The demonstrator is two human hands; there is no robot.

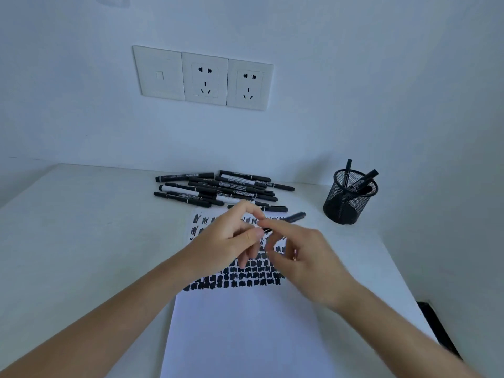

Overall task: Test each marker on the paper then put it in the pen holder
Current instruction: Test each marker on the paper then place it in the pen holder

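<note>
Markers, black and slim, made up the heap of markers [218, 189] at the back of the white table [81, 214], just beyond the paper [245, 336], whose far half was covered with black test strokes. Above that inked part, the left hand [231, 238] had thumb and forefinger curled together, pinching the near end of one marker [296, 216]. That marker was held off the sheet, slanting up and away to the right, its far end blurred. The right hand [302, 255] met it from the other side, fingertips closed on the barrel just beside the left hand's. Motion blur hid whether a cap was coming off or going on. Farthest right stood the mesh pen holder [350, 203], well apart from the paper, with a few stored markers [365, 177] leaning inside it.

Such a pen was probably light and rigid, with a smooth plastic barrel that could slip or roll if set down loose. A firm pinch at mid-barrel with one hand, and at the cap with the other, seemed the safest hold. The felt tip was likely the one delicate part, best spared hard pressing.
</note>
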